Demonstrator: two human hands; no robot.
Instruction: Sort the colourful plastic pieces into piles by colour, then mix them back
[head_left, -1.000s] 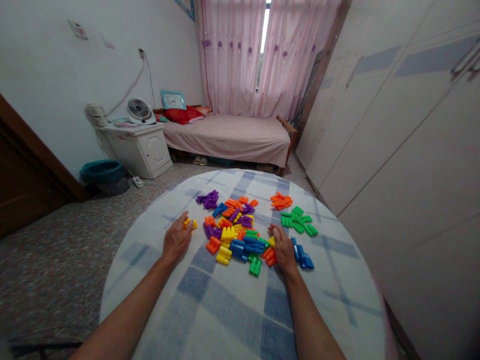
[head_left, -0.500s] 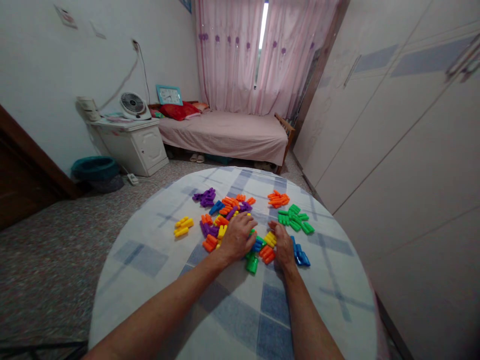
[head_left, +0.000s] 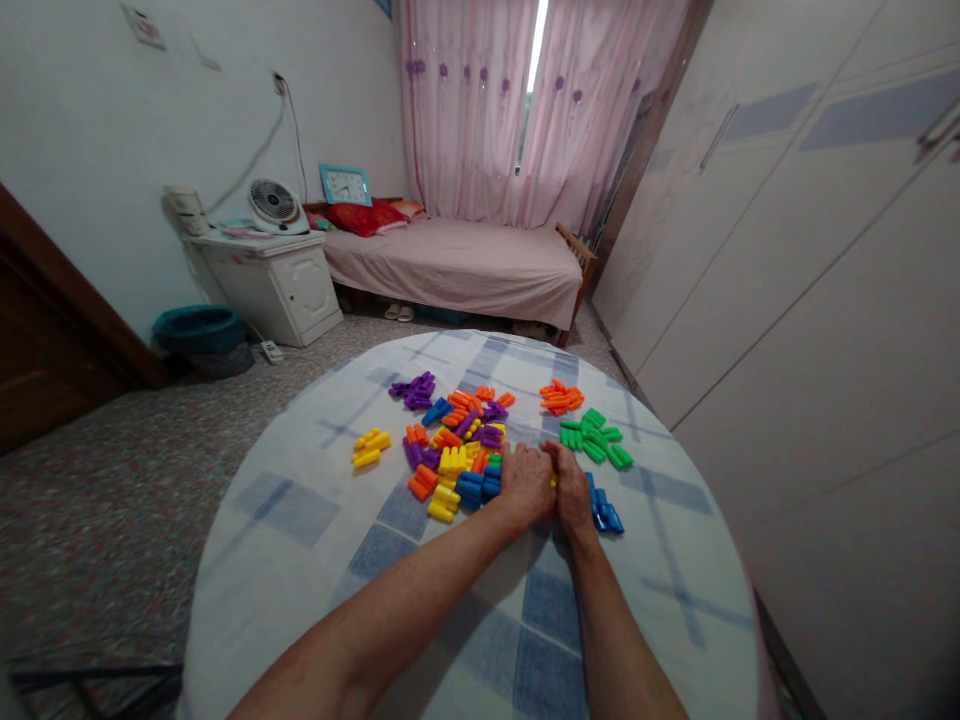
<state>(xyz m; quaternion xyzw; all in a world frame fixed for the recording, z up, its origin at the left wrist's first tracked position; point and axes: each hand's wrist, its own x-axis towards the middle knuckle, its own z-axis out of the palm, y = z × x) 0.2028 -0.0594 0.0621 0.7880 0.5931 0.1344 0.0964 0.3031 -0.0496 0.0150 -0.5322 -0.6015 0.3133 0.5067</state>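
My left hand (head_left: 528,482) lies palm down over the near right part of a mixed heap of plastic finger-shaped toy pieces. Its fingers are stretched and bent downward, with the tips hidden. Standing on its edge, my right hand (head_left: 571,488) is cupped close against it. A bit of yellow shows between them; whatever else lies under the palms is hidden. Left of my left hand are blue pieces (head_left: 471,489), a yellow piece (head_left: 453,461) and a purple piece (head_left: 491,436). Just right of my right hand lie more blue pieces (head_left: 606,512).
Single-colour groups lie around the heap: purple (head_left: 412,391), yellow (head_left: 370,447), orange (head_left: 561,397) and green (head_left: 596,436). Everything rests on a round table with a checked cloth (head_left: 300,620). A bed (head_left: 465,260) stands beyond, and a wardrobe (head_left: 810,350) to the right.
My left hand has moved right, over the pieces near my right hand, uncovering yellow, blue and purple pieces in the heap. My right hand has stayed about in place. The view has shifted slightly.
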